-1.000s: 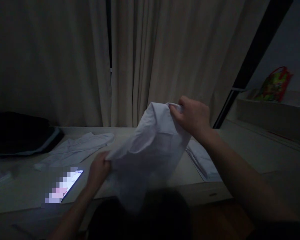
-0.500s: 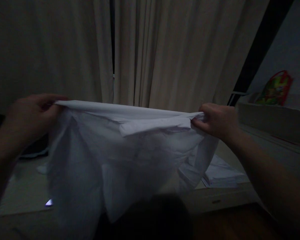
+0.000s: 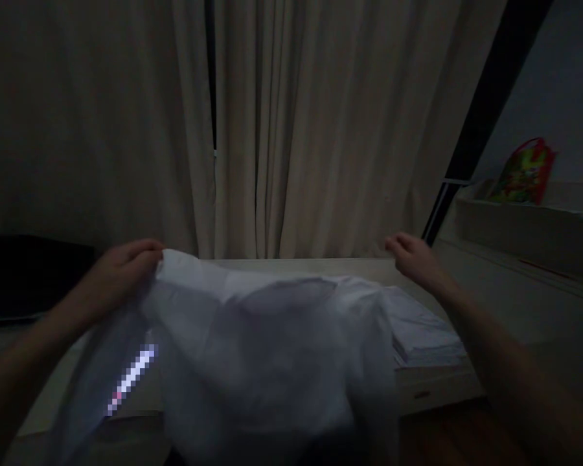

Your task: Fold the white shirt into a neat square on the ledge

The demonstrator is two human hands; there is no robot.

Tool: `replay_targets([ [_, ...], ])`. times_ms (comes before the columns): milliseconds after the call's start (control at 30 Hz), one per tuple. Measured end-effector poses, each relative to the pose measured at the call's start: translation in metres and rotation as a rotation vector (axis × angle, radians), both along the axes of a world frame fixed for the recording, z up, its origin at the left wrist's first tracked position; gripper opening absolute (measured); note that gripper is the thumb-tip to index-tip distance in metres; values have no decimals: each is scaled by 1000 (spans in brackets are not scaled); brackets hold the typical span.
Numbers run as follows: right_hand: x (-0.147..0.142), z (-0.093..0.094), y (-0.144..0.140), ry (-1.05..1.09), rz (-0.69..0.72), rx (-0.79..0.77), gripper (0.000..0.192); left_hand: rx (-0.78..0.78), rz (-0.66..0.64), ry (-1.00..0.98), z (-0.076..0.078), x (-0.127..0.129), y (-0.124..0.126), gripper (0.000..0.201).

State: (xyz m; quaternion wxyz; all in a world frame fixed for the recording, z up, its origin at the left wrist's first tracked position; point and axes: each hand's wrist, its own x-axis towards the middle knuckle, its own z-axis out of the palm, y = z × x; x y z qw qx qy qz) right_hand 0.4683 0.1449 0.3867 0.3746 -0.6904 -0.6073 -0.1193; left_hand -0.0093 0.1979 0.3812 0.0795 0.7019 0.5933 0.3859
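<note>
— Two hands were up over the bed, as we saw it. Our left hand had its fingers curled shut on the upper left edge of the white shirt.

— And our right hand?

— Held loosely open, fingers spread a little, gripping nothing. It hovered just beside the shirt's right shoulder; we couldn't tell whether it touched the cloth.

— Where did the shirt lie?

— Spread wide between the hands, billowed over the pale bed surface, its lower part hanging toward us.

— What did we see around it?

— Just right of it sat a stack of folded white cloth. A lit phone screen glowed at the left. A dark bundle lay far left, drawn curtains hung behind, and a red and green bag stood on the ledge to the right.
</note>
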Motion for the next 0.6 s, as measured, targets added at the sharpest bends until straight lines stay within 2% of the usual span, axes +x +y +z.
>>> replay_targets([
  [67, -7, -56, 2, 12, 219, -253, 35, -156, -139, 183, -16, 0, 5, 45],
  [133, -19, -118, -1, -4, 369, -473, 29, -234, -289, 410, -33, -1, 10, 50],
  [200, -32, -176, -1, 37, 482, -657, 34, -248, -384, 553, -47, 0, 11, 46],
  [267, -42, -222, 4, 74, 515, -736, 43, -291, -403, 613, -57, 1, 7, 42],
  [333, -53, -252, 17, 54, 525, -756, 48, -379, -370, 675, -63, 1, -2, 51],
  [467, -84, -288, 54, -12, 566, -781, 53, -517, -210, 832, -80, -11, -23, 72],
  [533, -104, -306, 70, -12, 580, -811, 55, -555, -212, 805, -92, -25, -29, 69],
  [600, -122, -326, 83, -7, 599, -860, 55, -541, -245, 700, -103, -43, -31, 55],
])
